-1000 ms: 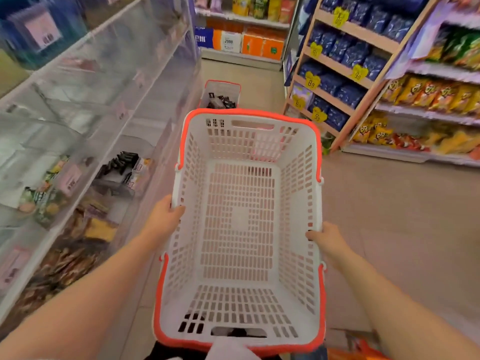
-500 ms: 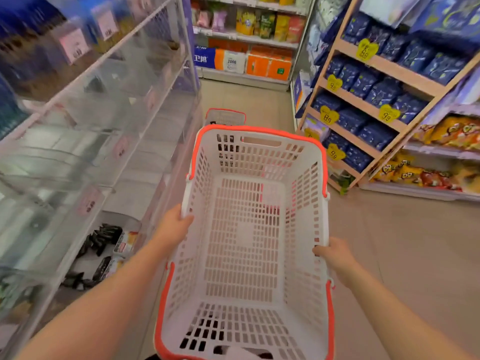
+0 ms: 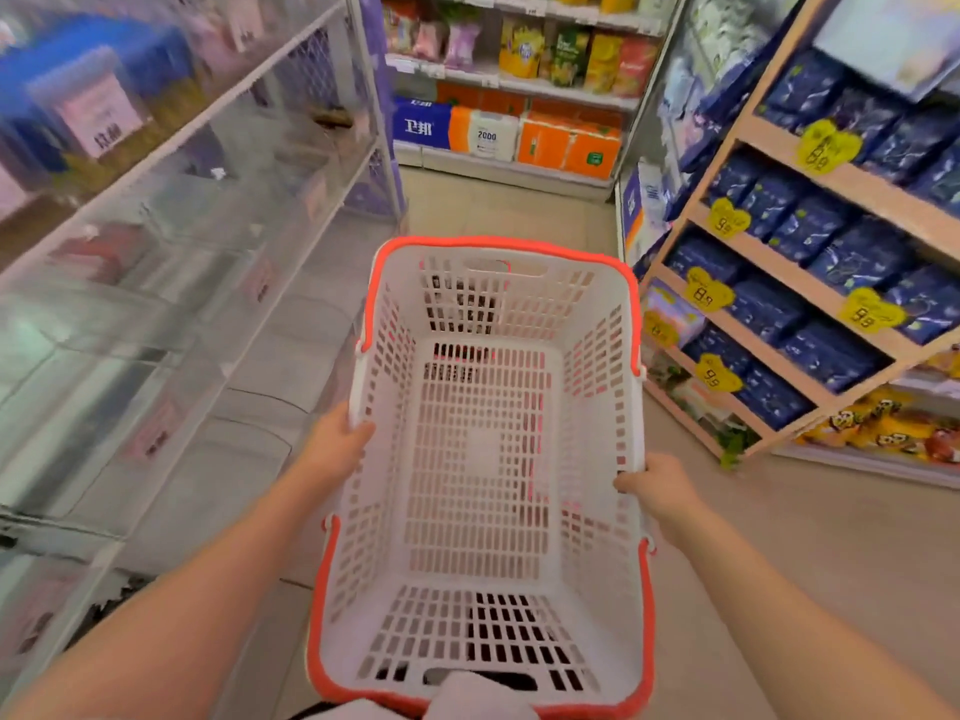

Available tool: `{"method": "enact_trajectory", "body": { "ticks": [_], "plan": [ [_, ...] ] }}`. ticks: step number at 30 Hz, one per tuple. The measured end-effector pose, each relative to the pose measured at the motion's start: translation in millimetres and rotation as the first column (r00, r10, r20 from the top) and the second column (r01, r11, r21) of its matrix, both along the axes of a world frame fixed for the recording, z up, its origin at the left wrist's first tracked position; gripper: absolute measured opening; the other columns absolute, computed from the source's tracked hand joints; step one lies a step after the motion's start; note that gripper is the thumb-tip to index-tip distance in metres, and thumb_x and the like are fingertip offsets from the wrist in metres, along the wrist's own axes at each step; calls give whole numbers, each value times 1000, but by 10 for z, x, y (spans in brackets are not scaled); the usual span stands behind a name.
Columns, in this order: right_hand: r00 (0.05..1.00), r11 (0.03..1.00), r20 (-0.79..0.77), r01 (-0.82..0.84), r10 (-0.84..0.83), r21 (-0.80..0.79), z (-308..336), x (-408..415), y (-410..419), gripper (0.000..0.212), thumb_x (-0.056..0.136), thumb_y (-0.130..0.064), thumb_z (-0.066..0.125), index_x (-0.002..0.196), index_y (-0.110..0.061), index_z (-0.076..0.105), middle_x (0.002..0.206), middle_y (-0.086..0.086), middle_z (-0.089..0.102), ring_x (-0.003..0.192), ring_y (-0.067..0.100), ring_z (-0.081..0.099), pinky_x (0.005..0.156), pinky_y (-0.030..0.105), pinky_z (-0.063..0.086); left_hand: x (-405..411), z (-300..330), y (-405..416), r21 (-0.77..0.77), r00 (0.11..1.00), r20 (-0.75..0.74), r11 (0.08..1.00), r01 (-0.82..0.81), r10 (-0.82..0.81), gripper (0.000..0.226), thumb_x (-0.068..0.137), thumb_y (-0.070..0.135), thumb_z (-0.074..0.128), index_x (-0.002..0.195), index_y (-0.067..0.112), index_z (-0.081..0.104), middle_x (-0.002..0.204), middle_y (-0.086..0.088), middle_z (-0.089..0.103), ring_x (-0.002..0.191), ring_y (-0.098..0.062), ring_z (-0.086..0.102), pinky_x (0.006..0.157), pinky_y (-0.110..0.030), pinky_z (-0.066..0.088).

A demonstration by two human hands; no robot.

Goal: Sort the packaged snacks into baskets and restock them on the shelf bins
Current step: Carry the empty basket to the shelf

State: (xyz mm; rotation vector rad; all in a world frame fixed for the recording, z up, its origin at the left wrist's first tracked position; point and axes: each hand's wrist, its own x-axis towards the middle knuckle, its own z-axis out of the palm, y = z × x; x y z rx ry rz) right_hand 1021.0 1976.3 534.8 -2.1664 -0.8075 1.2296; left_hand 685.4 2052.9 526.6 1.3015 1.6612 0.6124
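Basket in hand and nothing in it: the white plastic one with the orange rim is carried out in front of the person, its slotted bottom and walls bare. The left hand grips the left rim about halfway along, fingers curled over the edge. The right hand holds the right rim opposite, thumb on the inner wall and the other fingers wrapped outside where they cannot be seen.

Judging from this, the sorting part has not begun with this basket, or it has been emptied; which of the two cannot be told. No snack packet lies inside it. Through the slots at the far end, something dark on the floor shows, possibly another basket, but it is too hidden to say.

Clear shelf bins run along the left edge of the aisle. Most look bare or nearly so, though the blur makes their contents hard to read; the upper ones hold some stock behind pink labels. On the right stands a wooden rack of dark blue packets with yellow price tags.

Nearly all the work appears to remain: filling the basket with packets, then carrying them to the bins on the left.
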Motion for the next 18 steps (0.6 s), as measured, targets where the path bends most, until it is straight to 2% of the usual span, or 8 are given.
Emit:
{"method": "enact_trajectory", "body": {
  "ticks": [3,5,7,10,13,14,16,18],
  "plan": [
    [1000,1000,-17,-25,25,-7,43,196,685,26,82,13,53,106,7,61,98,16,62,80,31,60,68,35,50,179,-8,473,-16,996,-33,996,-83,82,24,93,8,48,115,3,54,101,-14,63,78,-25,60,62,-31,48],
    [999,999,-28,-47,47,-10,46,302,1109,29,82,13,52,110,7,59,99,16,61,83,31,59,64,32,48,252,-9,814,-6,991,-98,996,-91,90,19,92,12,51,110,5,53,99,-14,62,76,-25,59,65,-31,47],
    [999,999,-19,-49,49,-16,35,362,1507,29,80,13,54,108,7,61,99,17,63,82,31,60,65,32,48,294,1,1161,-16,986,-148,997,-76,73,23,92,16,52,113,6,53,102,-14,62,78,-25,60,68,-32,45],
    [1000,999,-10,4,-4,-52,10,378,2029,23,74,14,55,94,7,64,90,19,63,75,31,60,66,36,50,310,23,1673,-15,979,-192,997,-69,65,29,93,18,50,119,7,52,105,-16,62,84,-31,62,72,-36,49],
    [999,995,-32,-31,28,-94,-56,308,2511,20,69,18,53,82,6,62,86,19,63,72,30,60,64,36,52,250,2,2186,31,970,-239,999,-44,50,29,92,14,52,120,4,52,111,-19,61,96,-34,61,80,-36,46],
    [998,994,-48,-45,40,-103,-84,271,2675,21,68,19,52,82,7,62,87,20,64,74,32,61,66,40,54,221,-20,2358,39,973,-229,999,-36,44,29,92,11,52,119,2,52,112,-20,61,97,-34,61,79,-35,44],
    [997,993,-49,-58,53,-106,-154,197,2998,21,71,19,54,84,5,63,89,19,63,74,31,60,61,36,51,156,-82,2717,32,978,-206,999,-36,41,29,91,6,51,119,-1,52,112,-23,59,98,-35,60,79,-35,44],
    [996,992,-55,-75,70,-105,-221,114,3304,23,78,12,57,99,4,63,96,18,64,81,33,62,64,35,51,110,-159,3077,20,981,-186,999,-51,53,28,91,3,50,118,-5,52,112,-26,58,100,-37,59,82,-40,47]
  ]
}}
